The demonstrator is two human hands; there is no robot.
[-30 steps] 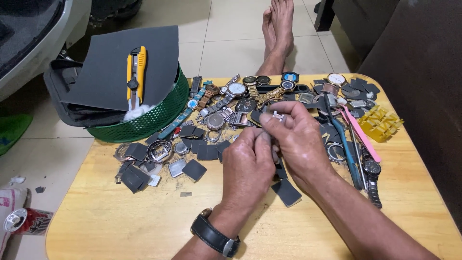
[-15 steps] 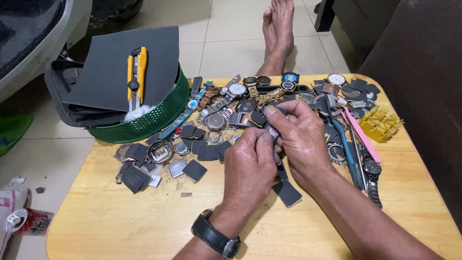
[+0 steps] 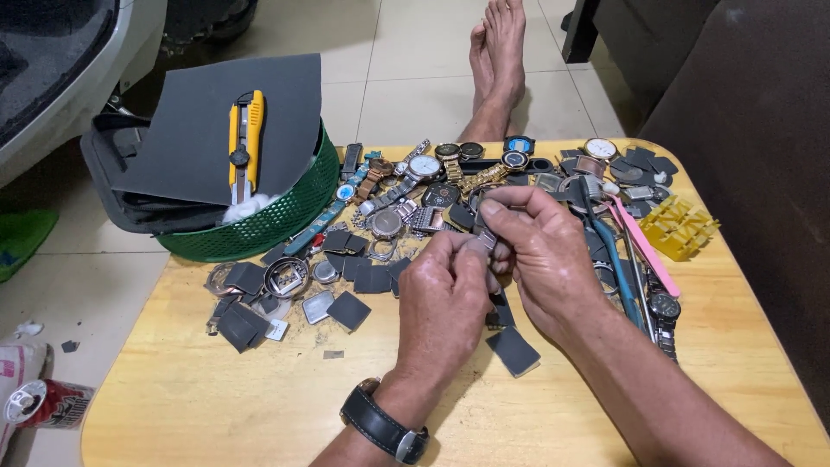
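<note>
A small metal watch part (image 3: 486, 240) sits pinched between both hands above the middle of the wooden table (image 3: 216, 389), its long axis running roughly up and down in the view, upper end toward the pile of watches (image 3: 424, 186); most of it is hidden by fingers. The left hand (image 3: 445, 303), wearing a black wristwatch (image 3: 380, 424), rises from the near edge with knuckles up, thumb and forefinger closed on the part's lower end. The right hand (image 3: 540, 246) comes in from the right, forefinger curled over and closed with the thumb on the upper end. Dark sandpaper squares (image 3: 350, 310) lie scattered below, beside a green basket (image 3: 277, 225).
</note>
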